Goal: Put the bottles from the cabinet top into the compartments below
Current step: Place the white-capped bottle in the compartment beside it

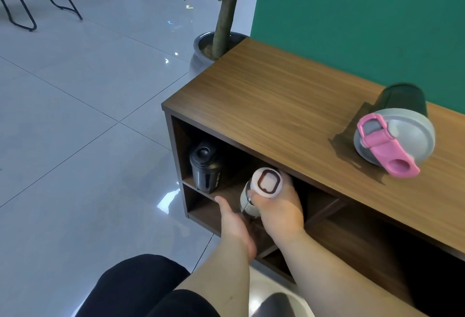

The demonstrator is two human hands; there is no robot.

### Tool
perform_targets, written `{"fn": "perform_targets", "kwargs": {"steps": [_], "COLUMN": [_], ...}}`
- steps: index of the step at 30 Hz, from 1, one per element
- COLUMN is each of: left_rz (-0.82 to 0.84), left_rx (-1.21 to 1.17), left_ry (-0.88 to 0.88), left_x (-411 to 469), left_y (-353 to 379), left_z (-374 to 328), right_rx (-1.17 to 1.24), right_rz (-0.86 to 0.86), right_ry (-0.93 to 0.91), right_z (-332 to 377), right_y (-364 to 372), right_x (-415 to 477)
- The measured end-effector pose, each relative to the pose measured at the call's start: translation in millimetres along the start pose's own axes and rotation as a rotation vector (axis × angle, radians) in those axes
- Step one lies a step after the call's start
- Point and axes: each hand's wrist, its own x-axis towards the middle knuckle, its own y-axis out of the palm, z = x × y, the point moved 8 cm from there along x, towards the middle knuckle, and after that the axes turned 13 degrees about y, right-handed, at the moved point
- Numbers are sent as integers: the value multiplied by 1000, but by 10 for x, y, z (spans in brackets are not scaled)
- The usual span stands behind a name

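Right hand (279, 209) fingers wrapped on white-capped bottle (261, 188), entering upper compartment (226, 165); left hand (232, 218) fingers loose, empty. Next: likely release, fetch pink-lidded bottle (395, 135).

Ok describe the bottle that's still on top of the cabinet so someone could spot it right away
Start at the wooden cabinet against the green wall and look along its top to the right. The shaker bottle stands there alone: dark body, grey lid, pink flip cap. The other two bottles are in the compartments below.
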Motion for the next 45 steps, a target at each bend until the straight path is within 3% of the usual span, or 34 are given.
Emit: {"fn": "perform_targets", "kwargs": {"steps": [22, 27, 30, 33, 35, 37, 38, 42, 45], "left_rz": [-9, -120, -148, -106, -24, 19, 37, 113, 135], "left_rx": [77, 140, 250, 424, 519, 525, 514, 571, 639], "left_ry": [0, -15, -49, 3, 35, 16, 0, -20, -40], "left_x": [-103, 334, -110, -391, -472, -634, -716, -960, -1021], "left_y": [22, -354, -233, -129, -52, 37, 71, 124, 176], "left_z": [-70, 146, -17, -195, -251, -259, -238, -125, -2], "right_rx": [-53, -16, 47, 109, 26, -109, -156, -401, -599], "right_rz": [76, 181, 312, 429, 262, -64, -195, -438, -469], "right_ry": [89, 135, 155, -64, -328, -638, -709, -471, -404], "right_z": [-29, -105, -124, 56, 271, 491, 555, 512, 384], "right_y": [40, -28, -200, -643, -1228, -1859, -2139, -2962, -3215], "right_x": [82, -186, -612, -1120, -1324, -1404, -1378, -834, -523]}}
